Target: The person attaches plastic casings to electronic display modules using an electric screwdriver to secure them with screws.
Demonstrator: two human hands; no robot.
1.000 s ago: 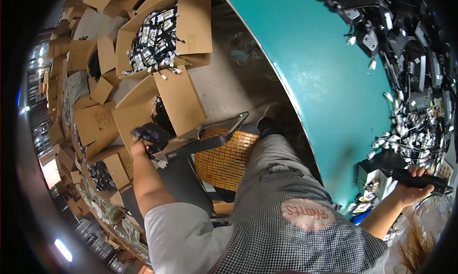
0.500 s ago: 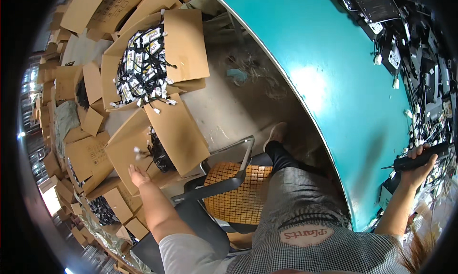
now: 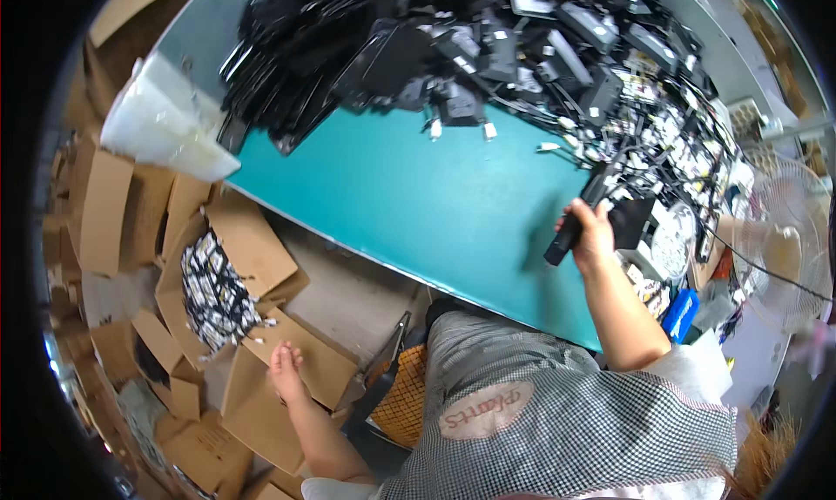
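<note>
My right hand (image 3: 592, 234) is wrapped round a black electric screwdriver (image 3: 566, 239), held above the right part of the teal tabletop (image 3: 418, 195). Its bit does not show now. Over at the lower left, my left hand (image 3: 285, 371) hovers above the flaps of an open carton (image 3: 261, 408), its fingers loosely curled and apart, with nothing visible in them. Beyond it, another carton (image 3: 252, 252) is filled with black-and-white labelled units (image 3: 213, 291) that have black leads and white plugs.
Black plastic housings (image 3: 383, 64) are heaped along the table's far side. Tangled cables with white connectors (image 3: 644, 108) lie at the right, near a desk fan (image 3: 784, 239) and a blue object (image 3: 680, 315). A whitish plastic-lined container (image 3: 165, 121) stands at the far left corner. A chair (image 3: 405, 395) is beside my legs.
My view has swung right toward the table. White-plugged leads seen near my left hand over the carton are no longer by it, and its fingers have curled. The screwdriver stays in my right hand.
</note>
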